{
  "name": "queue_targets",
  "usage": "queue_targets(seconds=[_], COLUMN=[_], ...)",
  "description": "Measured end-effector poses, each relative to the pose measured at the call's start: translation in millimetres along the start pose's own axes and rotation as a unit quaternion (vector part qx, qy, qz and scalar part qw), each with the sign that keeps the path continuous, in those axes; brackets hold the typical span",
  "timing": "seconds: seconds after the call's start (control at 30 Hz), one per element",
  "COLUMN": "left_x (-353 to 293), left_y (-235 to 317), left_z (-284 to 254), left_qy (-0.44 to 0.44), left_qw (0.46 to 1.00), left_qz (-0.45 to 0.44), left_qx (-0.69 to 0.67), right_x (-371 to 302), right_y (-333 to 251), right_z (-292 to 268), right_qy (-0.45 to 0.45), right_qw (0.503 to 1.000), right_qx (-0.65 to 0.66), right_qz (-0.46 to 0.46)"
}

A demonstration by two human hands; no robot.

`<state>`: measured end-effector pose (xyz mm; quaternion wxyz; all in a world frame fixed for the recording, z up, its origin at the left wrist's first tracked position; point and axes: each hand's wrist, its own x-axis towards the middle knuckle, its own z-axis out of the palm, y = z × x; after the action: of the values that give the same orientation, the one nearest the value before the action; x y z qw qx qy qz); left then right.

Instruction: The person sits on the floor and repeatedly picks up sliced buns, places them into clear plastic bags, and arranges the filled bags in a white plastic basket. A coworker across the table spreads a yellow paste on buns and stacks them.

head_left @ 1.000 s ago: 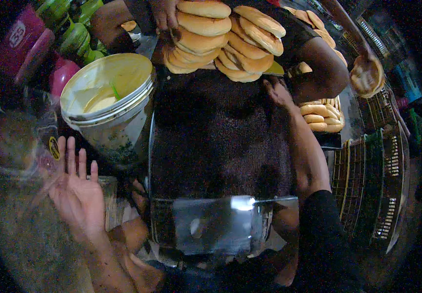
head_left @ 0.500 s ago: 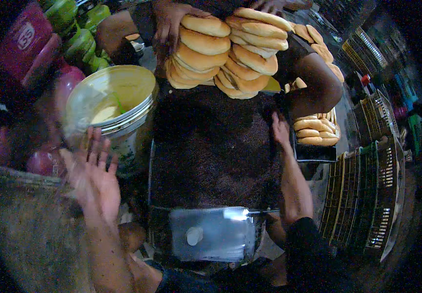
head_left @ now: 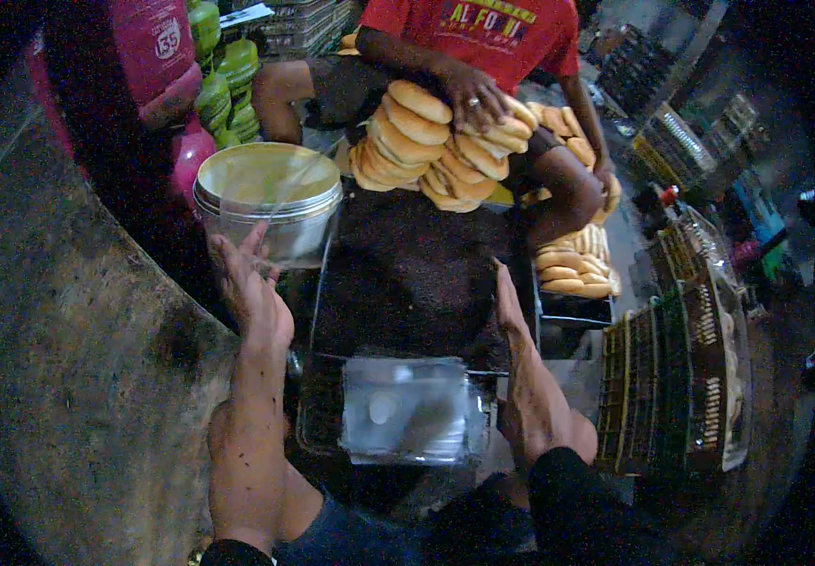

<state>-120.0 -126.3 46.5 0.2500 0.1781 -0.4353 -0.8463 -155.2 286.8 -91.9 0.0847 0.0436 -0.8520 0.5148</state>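
Note:
My left hand (head_left: 261, 297) is raised beside the white bucket (head_left: 285, 222), its fingers stretched out and apart. A faint see-through film (head_left: 261, 203) shows in front of the bucket above these fingers; whether the hand touches it I cannot tell. Over the right side of the dark, rough-topped table (head_left: 407, 283), my right hand (head_left: 509, 302) is held edge-on with straight fingers and nothing visible in it. Two leaning stacks of flat oval bread rolls (head_left: 403, 137) stand at the table's far end. Between my forearms lies a pile of clear plastic bags (head_left: 407, 410) with a small whitish round thing (head_left: 382, 408) on it.
Opposite sits a person in a red shirt (head_left: 483, 38), one hand (head_left: 473, 94) on the right bread stack. More rolls (head_left: 572, 269) fill a dark crate at right. Stacked plastic crates (head_left: 662, 387) stand further right. Green bundles (head_left: 228, 94) and a person in pink (head_left: 148, 47) are at left.
The view has shifted, showing more of the person opposite. That person's hand has gone from the left bread stack to the right one. My left hand has turned more upright and come closer to my right.

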Motion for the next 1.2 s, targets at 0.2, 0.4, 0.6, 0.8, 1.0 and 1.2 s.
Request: queue_targets(seconds=[0.2, 0.4, 0.6, 0.8, 1.0, 1.2], left_x=[7, 17, 14, 19, 51, 39], left_y=[-7, -27, -20, -32, -60, -52], left_z=[9, 12, 13, 9, 20, 25], left_qy=[0.005, -0.027, 0.046, -0.030, -0.083, -0.159], left_qw=[0.997, 0.987, 0.973, 0.974, 0.981, 0.979], left_qz=[0.039, 0.065, 0.058, 0.072, -0.039, 0.017], left_qx=[0.062, 0.143, 0.220, 0.213, 0.169, 0.126], right_x=[-63, -288, -517, -593, -656, -679], right_y=[-134, -369, -448, -438, -449, -449], right_z=[-167, -444, -538, -509, -463, -428], right_qy=[-0.014, 0.289, 0.388, 0.402, 0.430, 0.439], right_qw=[0.960, 0.447, 0.452, 0.487, 0.485, 0.511], right_qx=[-0.275, -0.833, -0.724, -0.678, -0.640, -0.596], right_qz=[0.059, 0.150, 0.350, 0.375, 0.413, 0.437])
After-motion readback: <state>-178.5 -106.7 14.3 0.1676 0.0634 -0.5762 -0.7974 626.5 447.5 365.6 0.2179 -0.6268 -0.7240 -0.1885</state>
